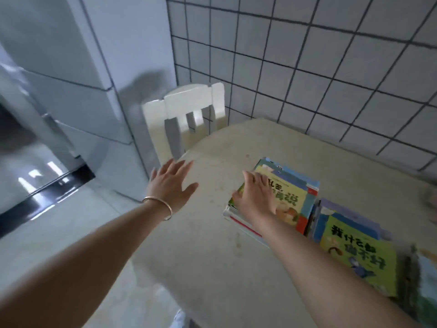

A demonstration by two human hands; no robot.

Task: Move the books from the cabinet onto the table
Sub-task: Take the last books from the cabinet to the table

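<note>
A stack of colourful picture books point(290, 192) lies on the beige table point(212, 245), toward its right side. My right hand point(255, 197) rests flat on the stack's near-left corner, fingers spread, not gripping. A second stack with a green-covered book point(359, 254) on top sits just right of the first. My left hand point(172, 183), with a bangle on the wrist, hovers open over the table's left edge, holding nothing. No cabinet shelf with books shows in this view.
A white slatted chair point(184, 114) stands at the table's far-left corner against the tiled wall point(307, 67). A grey cabinet or fridge front point(71, 79) rises at the left. Another book's edge point(423, 280) shows at the right frame border.
</note>
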